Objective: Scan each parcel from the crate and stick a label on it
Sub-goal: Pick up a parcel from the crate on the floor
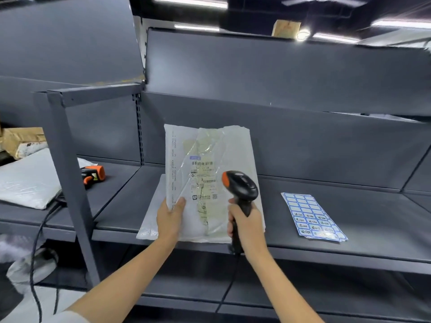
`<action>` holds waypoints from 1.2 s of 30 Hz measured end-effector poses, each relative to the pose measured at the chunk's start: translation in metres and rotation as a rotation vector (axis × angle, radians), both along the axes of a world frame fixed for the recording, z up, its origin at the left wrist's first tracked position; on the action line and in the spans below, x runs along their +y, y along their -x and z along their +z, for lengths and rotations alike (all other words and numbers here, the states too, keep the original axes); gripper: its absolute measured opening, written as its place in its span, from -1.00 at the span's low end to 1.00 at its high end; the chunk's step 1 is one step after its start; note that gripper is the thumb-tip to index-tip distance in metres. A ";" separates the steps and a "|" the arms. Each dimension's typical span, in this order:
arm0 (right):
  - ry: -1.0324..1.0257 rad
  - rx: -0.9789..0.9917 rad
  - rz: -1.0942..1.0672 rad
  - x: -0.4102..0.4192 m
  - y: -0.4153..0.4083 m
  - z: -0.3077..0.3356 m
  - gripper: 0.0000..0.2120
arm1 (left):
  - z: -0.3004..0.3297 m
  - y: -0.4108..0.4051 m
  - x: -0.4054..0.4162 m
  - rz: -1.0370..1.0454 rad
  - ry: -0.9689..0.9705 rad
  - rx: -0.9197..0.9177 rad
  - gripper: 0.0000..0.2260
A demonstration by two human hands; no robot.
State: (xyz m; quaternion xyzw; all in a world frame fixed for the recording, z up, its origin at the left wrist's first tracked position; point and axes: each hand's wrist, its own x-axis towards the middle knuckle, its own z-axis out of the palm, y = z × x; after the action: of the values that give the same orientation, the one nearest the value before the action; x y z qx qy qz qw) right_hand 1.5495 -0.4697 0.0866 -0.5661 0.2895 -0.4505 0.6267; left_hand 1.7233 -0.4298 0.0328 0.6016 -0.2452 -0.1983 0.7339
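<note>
A white plastic parcel (205,155) stands tilted up over the grey shelf (326,229), its shipping label with barcodes facing me. My left hand (169,217) grips its lower left edge, thumb on the front. My right hand (245,223) grips the handle of a black and orange barcode scanner (240,185), whose head sits in front of the parcel's lower right part, beside the label. Under the held parcel another flat white parcel (151,220) lies on the shelf. A sheet of blue-edged labels (312,215) lies on the shelf to the right.
A second orange and black scanner (93,174) lies on the left shelf beside a grey-white parcel (28,180). A grey upright post (70,173) divides the shelves. Black cables (39,241) hang below. Cardboard boxes (21,138) sit far left.
</note>
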 end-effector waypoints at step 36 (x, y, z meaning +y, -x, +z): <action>-0.028 -0.021 0.120 0.014 -0.021 -0.003 -0.93 | -0.001 0.012 0.011 0.003 0.031 0.014 -0.75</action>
State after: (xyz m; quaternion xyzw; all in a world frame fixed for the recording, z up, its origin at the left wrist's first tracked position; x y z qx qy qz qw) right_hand 1.5702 -0.4558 0.0840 -0.5690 0.2544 -0.4140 0.6634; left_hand 1.7117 -0.4189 0.0317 0.5891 -0.2422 -0.1974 0.7452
